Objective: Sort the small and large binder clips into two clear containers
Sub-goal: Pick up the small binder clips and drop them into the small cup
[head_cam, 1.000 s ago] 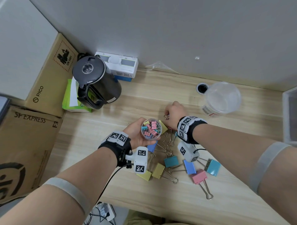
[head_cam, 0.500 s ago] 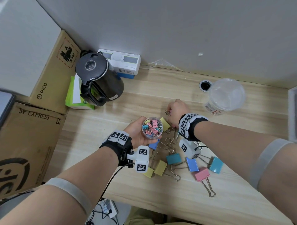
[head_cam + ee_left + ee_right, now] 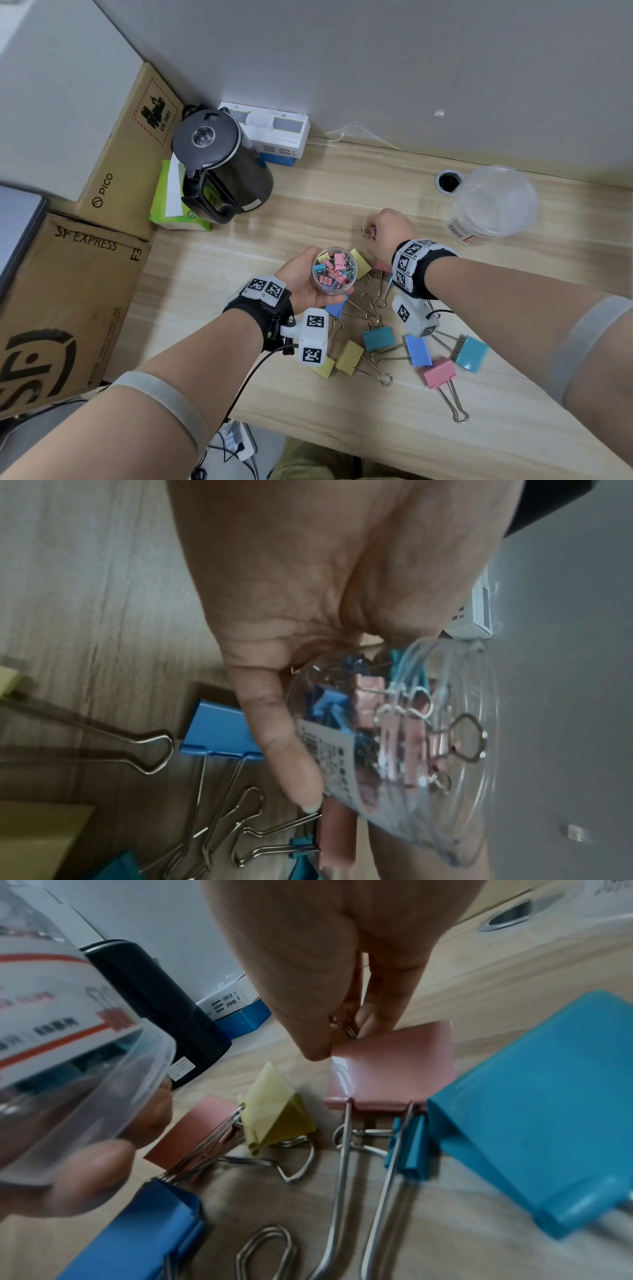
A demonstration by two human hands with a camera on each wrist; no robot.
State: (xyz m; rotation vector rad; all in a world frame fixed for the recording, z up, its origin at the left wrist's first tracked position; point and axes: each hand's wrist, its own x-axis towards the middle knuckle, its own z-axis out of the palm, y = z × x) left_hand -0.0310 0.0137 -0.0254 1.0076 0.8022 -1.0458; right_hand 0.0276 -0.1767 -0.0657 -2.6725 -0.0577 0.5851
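My left hand (image 3: pixel 301 279) grips a small clear container (image 3: pixel 334 270) (image 3: pixel 404 737) above the desk; it holds several small pink, blue and yellow binder clips. Just beyond it my right hand (image 3: pixel 388 228) pinches a small pink binder clip (image 3: pixel 369 233) (image 3: pixel 344 1024) between thumb and fingers. Several large binder clips (image 3: pixel 378 337) in blue, teal, yellow and pink lie scattered on the wooden desk beneath both wrists. A large clear container (image 3: pixel 493 205) stands at the back right and looks empty.
A black kettle (image 3: pixel 219 168) stands at the back left beside a green packet (image 3: pixel 171 202) and a white box (image 3: pixel 270 132). Cardboard boxes (image 3: pixel 68 274) line the left side. A cable hole (image 3: pixel 448 181) sits near the wall. The desk's front edge (image 3: pixel 342 442) is close.
My right hand has lifted slightly with the small pink clip pinched in it. The left hand keeps the small container in about the same place.
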